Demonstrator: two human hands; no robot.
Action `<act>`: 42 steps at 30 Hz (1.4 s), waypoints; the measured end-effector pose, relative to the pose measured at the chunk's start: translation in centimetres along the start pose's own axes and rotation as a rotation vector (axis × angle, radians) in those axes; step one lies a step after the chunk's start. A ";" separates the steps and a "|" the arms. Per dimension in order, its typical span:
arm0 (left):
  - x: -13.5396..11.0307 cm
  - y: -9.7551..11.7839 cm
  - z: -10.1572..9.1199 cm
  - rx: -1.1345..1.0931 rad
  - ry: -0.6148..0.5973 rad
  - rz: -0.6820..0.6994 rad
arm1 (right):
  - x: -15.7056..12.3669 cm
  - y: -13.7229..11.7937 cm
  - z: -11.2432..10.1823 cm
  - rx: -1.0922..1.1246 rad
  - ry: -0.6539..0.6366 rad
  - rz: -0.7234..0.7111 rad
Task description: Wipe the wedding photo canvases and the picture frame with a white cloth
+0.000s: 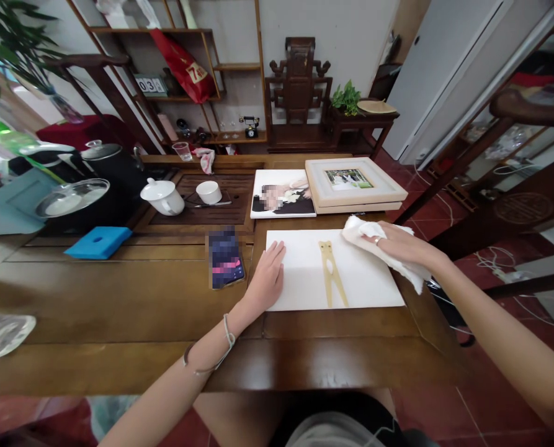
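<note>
A white flat panel (299,279) lies on the wooden table in front of me, with a tan, long-legged figure (327,261) at its middle. My left hand (268,279) rests flat on the panel's left edge, its fingers stretched out and holding nothing. At the panel's upper right corner, my right hand (400,243) presses on a bunched white cloth (363,231), which hangs past the right edge. The fingers on that side curve over the cloth, and a ring shows on one of them. A phone (225,257) lies left of my left hand.
Behind the panel lie a photo print (283,194) and stacked framed pictures (355,181). To the left are a lidded white cup (162,197), a small white bowl (208,192), a blue block (98,242) and a glass-lidded pot (74,197). A dark wooden chair (513,205) stands at right.
</note>
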State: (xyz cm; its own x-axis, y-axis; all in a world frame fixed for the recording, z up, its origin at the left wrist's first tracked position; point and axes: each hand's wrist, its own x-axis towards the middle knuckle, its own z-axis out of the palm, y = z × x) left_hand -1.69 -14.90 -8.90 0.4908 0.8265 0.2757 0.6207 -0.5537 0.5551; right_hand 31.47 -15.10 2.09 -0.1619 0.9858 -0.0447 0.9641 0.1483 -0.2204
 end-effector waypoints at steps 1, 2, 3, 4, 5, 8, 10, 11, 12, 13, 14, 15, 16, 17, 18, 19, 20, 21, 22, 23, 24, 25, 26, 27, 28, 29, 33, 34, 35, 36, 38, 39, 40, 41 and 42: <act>0.0 0.0 0.0 0.002 -0.004 -0.002 | 0.3 -0.5 0.1 0.008 -0.037 0.017; 0.0 0.1 -0.1 0.005 -0.008 -0.005 | 0.7 -1.3 0.2 0.010 -0.069 0.024; 0.1 0.1 -0.1 0.009 -0.012 -0.007 | 1.2 -2.2 0.4 0.012 -0.093 0.025; 0.1 0.2 -0.2 0.012 -0.015 -0.008 | 1.9 -3.3 0.7 0.011 -0.103 0.007; 0.1 0.2 -0.2 0.015 -0.019 -0.009 | 2.5 -4.5 1.0 0.012 -0.113 -0.014; 0.1 0.1 -0.2 0.013 -0.021 -0.005 | 4.2 -7.9 1.9 0.019 -0.133 -0.094; 0.1 0.1 -0.1 0.007 -0.011 0.006 | 4.8 -9.6 2.3 0.022 -0.135 -0.135; 0.1 0.0 0.0 0.004 -0.004 0.011 | 4.9 -10.0 2.4 0.022 -0.136 -0.148; 0.0 0.0 0.0 0.003 0.001 0.014 | 4.9 -10.2 2.5 0.022 -0.137 -0.157; 0.0 0.0 0.0 0.003 0.004 0.015 | 4.8 -10.1 2.5 0.023 -0.139 -0.160; 0.0 0.0 0.0 0.003 0.004 0.013 | 4.6 -9.8 2.4 0.025 -0.141 -0.157; 0.0 0.0 0.0 0.004 0.002 0.010 | 4.4 -9.3 2.3 0.027 -0.142 -0.147; 0.0 0.0 0.0 0.005 -0.001 0.007 | 4.2 -8.8 2.1 0.029 -0.143 -0.132; 0.0 0.0 0.0 0.005 -0.004 0.004 | 4.0 -8.2 2.0 0.031 -0.144 -0.115; 0.0 0.1 0.0 0.004 -0.003 0.003 | 3.9 -7.8 1.9 0.034 -0.144 -0.098; 0.0 0.1 0.0 0.003 -0.001 0.004 | 3.9 -7.5 1.8 0.037 -0.144 -0.083; 0.0 0.1 0.0 0.001 0.002 0.008 | 3.9 -7.4 1.7 0.040 -0.142 -0.072; 0.0 0.1 0.0 0.000 0.006 0.011 | 4.0 -7.5 1.7 0.044 -0.141 -0.065; 0.0 0.1 0.1 -0.001 0.009 0.014 | 4.1 -7.9 1.7 0.048 -0.139 -0.064; 0.0 0.1 0.1 0.000 0.011 0.016 | 4.4 -8.4 1.7 0.054 -0.138 -0.069; 0.0 0.1 0.1 0.001 0.011 0.018 | 4.7 -9.1 1.8 0.060 -0.138 -0.080; 0.1 0.1 0.1 0.001 0.012 0.019 | 5.2 -9.9 2.0 0.066 -0.139 -0.096; 0.1 0.1 0.1 0.000 0.013 0.020 | 5.7 -10.7 2.1 0.073 -0.142 -0.114; 0.1 0.1 0.1 -0.001 0.015 0.021 | 6.3 -11.6 2.3 0.079 -0.146 -0.133; 0.1 0.1 0.1 -0.004 0.017 0.022 | 6.9 -12.5 2.5 0.084 -0.151 -0.151; 0.1 0.1 0.0 -0.006 0.020 0.023 | 7.6 -13.4 2.6 0.087 -0.157 -0.167; 0.2 0.2 -0.1 -0.001 0.036 0.038 | 9.6 -16.0 3.1 0.086 -0.174 -0.221; 0.2 0.3 -0.1 0.003 0.038 0.040 | 9.7 -16.3 3.2 0.082 -0.176 -0.233; 0.2 0.3 -0.1 0.006 0.037 0.040 | 9.7 -16.4 3.2 0.075 -0.177 -0.243; 0.2 0.3 0.0 0.007 0.035 0.038 | 9.6 -16.4 3.2 0.067 -0.177 -0.253; 0.1 0.2 0.0 0.002 0.033 0.036 | 9.0 -15.6 3.0 0.047 -0.169 -0.267; 0.1 0.2 0.0 -0.004 0.034 0.035 | 8.5 -14.9 2.8 0.036 -0.160 -0.270; 0.1 0.2 0.1 -0.011 0.034 0.032 | 8.1 -14.2 2.7 0.025 -0.147 -0.270; 0.1 0.1 0.1 -0.019 0.033 0.025 | 7.6 -13.4 2.6 0.013 -0.133 -0.270; 0.1 0.1 0.2 -0.029 0.031 0.016 | 7.2 -12.6 2.6 0.002 -0.117 -0.271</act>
State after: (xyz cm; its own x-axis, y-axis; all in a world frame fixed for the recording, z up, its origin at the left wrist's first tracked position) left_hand -1.50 -14.88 -8.96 0.4809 0.8208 0.3082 0.5951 -0.5638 0.5727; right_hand 17.61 -10.12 1.97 -0.4368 0.8944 -0.0957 0.8820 0.4049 -0.2412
